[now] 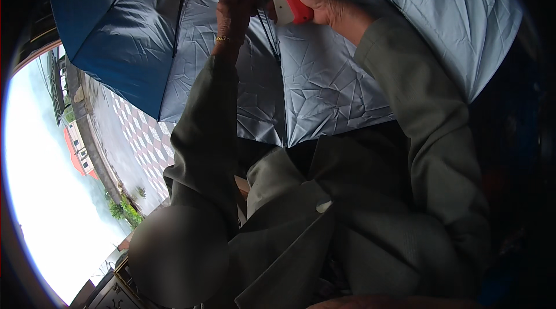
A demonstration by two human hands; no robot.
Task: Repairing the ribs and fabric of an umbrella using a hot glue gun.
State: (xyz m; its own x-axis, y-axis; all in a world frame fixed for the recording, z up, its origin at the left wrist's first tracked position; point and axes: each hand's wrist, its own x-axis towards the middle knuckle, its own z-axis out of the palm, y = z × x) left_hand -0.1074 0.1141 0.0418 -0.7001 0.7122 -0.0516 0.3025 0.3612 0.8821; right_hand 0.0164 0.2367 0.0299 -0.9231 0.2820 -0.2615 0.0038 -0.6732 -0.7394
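Observation:
An open umbrella (330, 77) spreads across the upper view, its silvery lining creased and its thin dark ribs fanning out from the top. My right hand (315, 1) is closed around a red and pale grey handheld tool (298, 11) with a rounded red top; its exact kind is unclear. Close by on the left, my left hand (236, 8) has its fingers pinched at a dark umbrella rib (267, 34). What lies between those fingertips is too dark to make out. The tool's front end is near the left fingers.
Paving with a light and dark pattern (145, 135) shows beyond the umbrella's left edge, with green plants (124, 210) and a red-roofed building (78, 150) farther off. A framed dark object (113, 294) stands at the lower left. Skin-coloured shape (376, 302) crosses the bottom edge.

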